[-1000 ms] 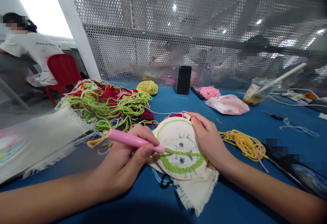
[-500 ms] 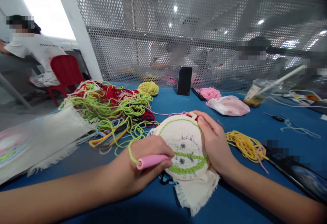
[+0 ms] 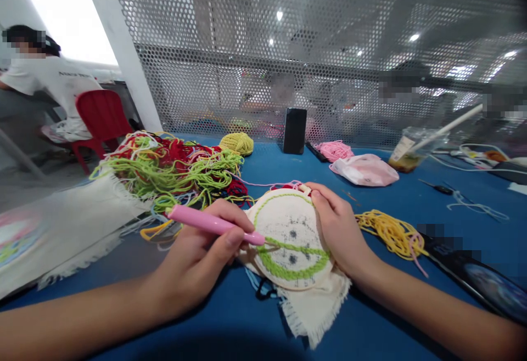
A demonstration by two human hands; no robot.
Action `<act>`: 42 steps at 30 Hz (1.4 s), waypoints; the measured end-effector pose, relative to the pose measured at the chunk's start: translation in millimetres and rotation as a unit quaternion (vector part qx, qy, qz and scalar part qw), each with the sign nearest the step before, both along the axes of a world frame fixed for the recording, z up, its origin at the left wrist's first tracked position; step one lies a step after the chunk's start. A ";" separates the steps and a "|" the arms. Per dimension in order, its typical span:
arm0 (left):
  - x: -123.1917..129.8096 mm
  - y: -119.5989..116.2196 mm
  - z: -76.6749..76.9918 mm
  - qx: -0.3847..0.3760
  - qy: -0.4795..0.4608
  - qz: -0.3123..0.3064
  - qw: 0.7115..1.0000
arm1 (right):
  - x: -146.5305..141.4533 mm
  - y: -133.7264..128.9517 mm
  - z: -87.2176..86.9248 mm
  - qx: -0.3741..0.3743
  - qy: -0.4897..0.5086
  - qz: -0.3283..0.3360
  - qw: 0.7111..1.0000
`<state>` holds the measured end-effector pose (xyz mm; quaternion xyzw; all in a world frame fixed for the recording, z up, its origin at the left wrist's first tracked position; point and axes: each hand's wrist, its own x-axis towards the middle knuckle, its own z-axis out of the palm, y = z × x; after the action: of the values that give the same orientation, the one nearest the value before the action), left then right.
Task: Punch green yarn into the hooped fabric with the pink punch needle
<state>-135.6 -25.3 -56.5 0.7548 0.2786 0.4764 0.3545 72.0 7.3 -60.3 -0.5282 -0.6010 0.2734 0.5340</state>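
My left hand [image 3: 208, 248] is closed round a pink punch needle [image 3: 214, 224], its tip at the left end of a green yarn line on the cloth. White cloth [image 3: 284, 218] is stretched in a round embroidery hoop, with green loops forming an outline and a band, and dark dots and marks drawn on it. The hoop's right edge is gripped by my right hand [image 3: 340, 226], thumb over the front and fingers behind. Below the hoop hangs a fringed corner of cloth [image 3: 307, 311].
A tangled yarn heap [image 3: 177, 166] lies at left beside another stitched cloth [image 3: 74, 224]. Toward the back are a yellow yarn ball [image 3: 236, 144], a standing phone [image 3: 295, 130], a plastic bag [image 3: 364, 170] and a cup [image 3: 405, 150]. Yellow yarn [image 3: 389, 235] lies right. A person [image 3: 53, 78] sits far left.
My left hand has shifted left and turned, so the punch needle now lies across the fingers with its metal tip showing at the cloth. My right hand keeps holding the hoop.
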 end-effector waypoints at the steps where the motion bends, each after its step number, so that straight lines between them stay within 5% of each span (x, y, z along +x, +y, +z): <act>1: 0.2 -0.1 0.1 0.000 0.000 0.000 1.000 | -0.1 0.1 0.1 -0.001 -0.002 0.000 1.000; 19: 4.3 0.6 3.5 0.010 0.081 -0.008 0.997 | -0.2 0.7 0.7 -0.010 -0.009 -0.002 1.000; 28: 14.3 -0.4 8.7 0.037 0.217 -0.040 0.975 | -3.2 -8.1 9.5 0.054 -0.027 0.028 0.998; 42: -0.9 -1.4 -2.1 0.001 0.034 -0.031 0.999 | -0.3 -3.3 4.2 0.000 -0.031 0.018 0.999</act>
<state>-136.5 -26.7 -58.6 0.7796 0.2660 0.4393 0.3585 71.7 4.0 -56.1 -0.5253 -0.6268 0.2664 0.5101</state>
